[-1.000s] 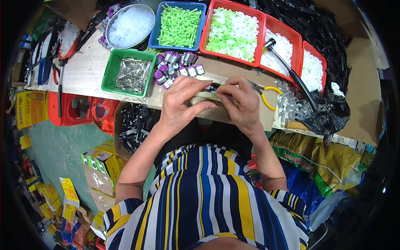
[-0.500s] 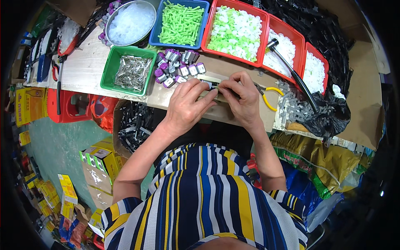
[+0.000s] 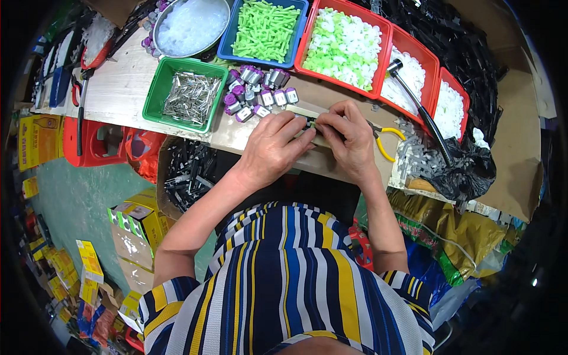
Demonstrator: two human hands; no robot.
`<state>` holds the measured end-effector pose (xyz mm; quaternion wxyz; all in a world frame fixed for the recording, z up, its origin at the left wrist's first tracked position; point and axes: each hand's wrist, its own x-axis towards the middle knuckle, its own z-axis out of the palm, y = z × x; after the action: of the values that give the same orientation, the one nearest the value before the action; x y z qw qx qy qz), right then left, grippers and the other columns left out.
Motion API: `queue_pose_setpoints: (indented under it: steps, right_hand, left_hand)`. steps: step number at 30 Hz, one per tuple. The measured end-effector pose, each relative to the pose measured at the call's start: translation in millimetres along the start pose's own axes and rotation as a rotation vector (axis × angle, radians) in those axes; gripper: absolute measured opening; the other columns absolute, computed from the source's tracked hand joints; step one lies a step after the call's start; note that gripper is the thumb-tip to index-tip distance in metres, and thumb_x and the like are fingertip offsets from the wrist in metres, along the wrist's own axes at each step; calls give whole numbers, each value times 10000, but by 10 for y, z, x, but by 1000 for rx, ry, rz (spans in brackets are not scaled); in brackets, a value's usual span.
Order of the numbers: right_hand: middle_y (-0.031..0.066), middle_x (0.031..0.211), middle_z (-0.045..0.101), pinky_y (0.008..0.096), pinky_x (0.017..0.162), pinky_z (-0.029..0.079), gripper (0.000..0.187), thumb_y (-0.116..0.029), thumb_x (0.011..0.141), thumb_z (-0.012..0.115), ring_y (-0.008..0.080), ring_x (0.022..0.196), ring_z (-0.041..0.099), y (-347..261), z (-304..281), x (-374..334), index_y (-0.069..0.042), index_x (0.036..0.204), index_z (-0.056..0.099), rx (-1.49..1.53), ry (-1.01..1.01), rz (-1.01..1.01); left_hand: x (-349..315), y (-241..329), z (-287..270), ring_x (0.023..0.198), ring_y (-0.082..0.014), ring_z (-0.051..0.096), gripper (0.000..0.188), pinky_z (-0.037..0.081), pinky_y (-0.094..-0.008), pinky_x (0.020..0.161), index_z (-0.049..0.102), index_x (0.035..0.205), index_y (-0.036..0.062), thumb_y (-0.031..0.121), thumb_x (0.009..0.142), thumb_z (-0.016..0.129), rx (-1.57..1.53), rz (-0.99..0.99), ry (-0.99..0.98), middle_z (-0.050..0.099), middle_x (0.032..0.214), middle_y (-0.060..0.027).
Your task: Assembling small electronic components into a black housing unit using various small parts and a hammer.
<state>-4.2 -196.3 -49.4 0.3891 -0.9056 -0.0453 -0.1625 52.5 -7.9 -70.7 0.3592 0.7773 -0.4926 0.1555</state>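
Both of my hands meet over the near edge of the bench. My left hand (image 3: 275, 148) is closed, its thumb and fingers pressed around a small black part (image 3: 308, 122) that they mostly cover. Against that part, my right hand (image 3: 349, 141) pinches with thumb and forefinger. A bit of light green shows between the fingertips, too small to make out well. Under the fingers lies a pale flat block (image 3: 300, 110), partly hidden. Several grey and purple knob-like pieces (image 3: 267, 97) sit just beyond my left hand. Pliers with yellow handles (image 3: 386, 136) rest right of my right hand.
Beyond the hands stand a green bin of metal pins (image 3: 151, 97), a blue tray of green sticks (image 3: 222, 50), and red trays (image 3: 302, 59) of green and white pieces. A black-handled hammer (image 3: 421, 112) leans across one red tray. A black plastic bag (image 3: 467, 171) lies far right.
The whole view has shifted slightly, so the trays appear a little farther right. Both hands stay at the small part, with only slight finger movement.
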Motion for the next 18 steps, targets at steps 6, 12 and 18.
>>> queue_pose_setpoints:
  steps: [6, 12, 18]
  right_hand:
    - [84, 888, 565, 300, 689, 491, 168, 60, 766, 722, 199, 790, 607, -12, -23, 30, 3, 920, 688, 31, -40, 40]
    - [75, 889, 578, 295, 695, 500, 153, 48, 767, 735, 188, 793, 613, -22, -49, 51, 5, 905, 682, 119, -55, 154]
    - [90, 861, 576, 343, 696, 494, 131, 22, 784, 717, 245, 803, 607, -28, -45, 55, -8, 901, 663, -27, -52, -19]
  left_hand:
    - [36, 36, 3, 969, -293, 602, 341, 501, -398, 784, 701, 1015, 35, 101, 699, 810, 4, -22, 4, 633, 1036, -81]
    - [26, 77, 56, 946, -296, 609, 339, 510, -387, 772, 692, 1007, 4, 75, 696, 808, 47, 8, 23, 636, 1025, -96]
    - [-26, 23, 77, 929, -299, 615, 331, 525, -390, 787, 701, 1013, -20, 15, 699, 799, -59, -20, 77, 635, 992, -107]
